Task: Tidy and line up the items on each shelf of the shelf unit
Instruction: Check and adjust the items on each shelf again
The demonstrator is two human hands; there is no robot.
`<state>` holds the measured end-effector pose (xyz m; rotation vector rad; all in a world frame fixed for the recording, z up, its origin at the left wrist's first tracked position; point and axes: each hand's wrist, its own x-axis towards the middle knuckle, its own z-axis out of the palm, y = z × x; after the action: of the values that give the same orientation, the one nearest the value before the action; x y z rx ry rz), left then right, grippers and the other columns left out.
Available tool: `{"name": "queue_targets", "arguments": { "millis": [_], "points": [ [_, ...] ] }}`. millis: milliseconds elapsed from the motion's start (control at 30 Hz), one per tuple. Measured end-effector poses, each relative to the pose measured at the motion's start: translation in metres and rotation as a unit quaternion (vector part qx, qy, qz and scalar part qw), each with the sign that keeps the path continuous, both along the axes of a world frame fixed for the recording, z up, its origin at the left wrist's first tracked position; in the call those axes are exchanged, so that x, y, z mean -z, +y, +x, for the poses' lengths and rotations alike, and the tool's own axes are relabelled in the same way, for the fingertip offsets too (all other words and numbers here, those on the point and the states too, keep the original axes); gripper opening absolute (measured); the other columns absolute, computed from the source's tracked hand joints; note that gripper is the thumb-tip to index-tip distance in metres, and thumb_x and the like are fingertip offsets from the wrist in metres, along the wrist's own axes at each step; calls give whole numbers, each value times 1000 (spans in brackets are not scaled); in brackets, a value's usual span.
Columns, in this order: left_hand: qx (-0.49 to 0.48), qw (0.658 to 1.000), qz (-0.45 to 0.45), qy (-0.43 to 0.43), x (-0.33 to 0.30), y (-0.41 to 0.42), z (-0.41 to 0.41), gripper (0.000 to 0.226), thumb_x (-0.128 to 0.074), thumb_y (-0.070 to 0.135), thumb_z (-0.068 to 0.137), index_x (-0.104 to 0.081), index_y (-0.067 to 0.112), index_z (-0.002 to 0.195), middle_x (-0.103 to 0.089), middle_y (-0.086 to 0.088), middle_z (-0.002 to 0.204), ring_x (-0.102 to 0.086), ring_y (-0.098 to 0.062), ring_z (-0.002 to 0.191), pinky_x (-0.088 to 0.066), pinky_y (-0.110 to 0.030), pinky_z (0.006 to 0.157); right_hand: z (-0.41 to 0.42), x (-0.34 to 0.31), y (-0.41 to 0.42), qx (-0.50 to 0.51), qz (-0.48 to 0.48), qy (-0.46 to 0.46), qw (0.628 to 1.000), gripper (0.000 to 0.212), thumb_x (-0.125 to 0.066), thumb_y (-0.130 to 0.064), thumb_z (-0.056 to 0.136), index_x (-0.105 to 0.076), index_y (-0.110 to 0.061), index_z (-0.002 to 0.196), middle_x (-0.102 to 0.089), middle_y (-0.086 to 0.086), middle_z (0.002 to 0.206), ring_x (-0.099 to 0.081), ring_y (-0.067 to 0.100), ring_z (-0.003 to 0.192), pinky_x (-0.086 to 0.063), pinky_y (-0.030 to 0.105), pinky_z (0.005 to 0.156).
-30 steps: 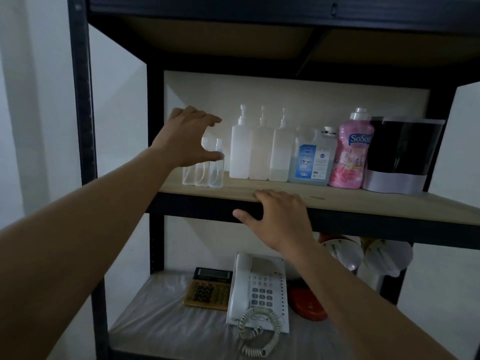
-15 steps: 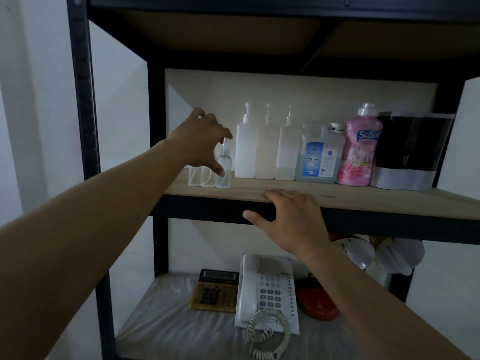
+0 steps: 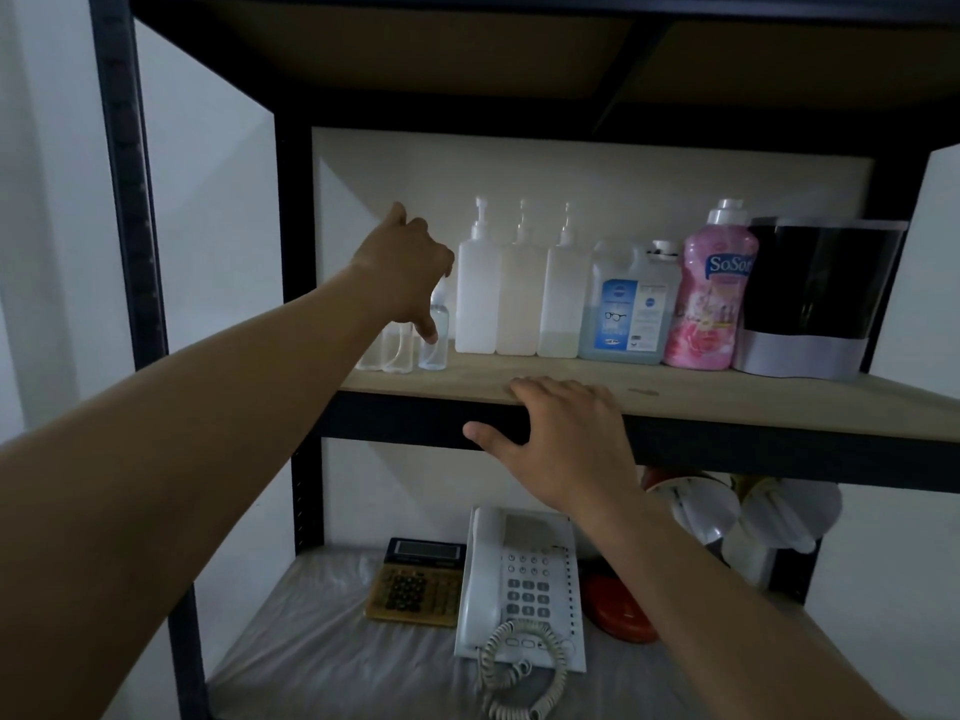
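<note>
My left hand [image 3: 408, 275] pinches the small spray bottle [image 3: 435, 335] to line it up, while my flat, empty right hand [image 3: 563, 439] steadies me on the shelf edge [image 3: 753, 433]

Single head-worn view, close before the shelf [image 3: 675, 392], facing forward, slightly down, level with its middle board, lower board beneath

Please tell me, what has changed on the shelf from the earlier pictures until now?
The left hand came down from above the small clear bottles and now pinches the rightmost one, which stands slightly apart from the other two. The right hand stayed on the shelf edge. The taller bottles kept their row.
</note>
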<state>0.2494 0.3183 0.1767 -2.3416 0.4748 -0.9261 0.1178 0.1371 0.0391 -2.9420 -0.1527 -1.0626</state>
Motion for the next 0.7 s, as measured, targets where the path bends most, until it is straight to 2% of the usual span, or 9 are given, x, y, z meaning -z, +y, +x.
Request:
{"name": "queue_targets", "arguments": {
  "millis": [167,467,700],
  "points": [
    [-47,999,6,0,1,-17,1,91,-68,86,58,-60,23,122,-64,-1,105,-55,-20,109,-26,-41,109,2,1,-2,-1,-4,-6,1000,77,-29,-85,88,-59,-27,128,-65,-8,126,-59,16,115,-35,39,102],
    [-87,996,4,-11,3,-36,9,79,-72,79,64,-61,18,112,-66,-1,108,-54,-22,118,-20,-45,117,7,4,-2,6,-20,-14,1000,81,-24,-87,88,-60,-26,128,-67,-7,122,-61,16,110,-37,41,100],
    [-108,994,-6,-24,4,-46,20,78,-73,77,65,-59,19,115,-65,1,111,-53,-22,121,-18,-46,117,10,6,-3,6,-24,-24,999,81,-21,-86,88,-61,-26,125,-68,-7,119,-61,18,107,-39,42,98]
  ]
}}
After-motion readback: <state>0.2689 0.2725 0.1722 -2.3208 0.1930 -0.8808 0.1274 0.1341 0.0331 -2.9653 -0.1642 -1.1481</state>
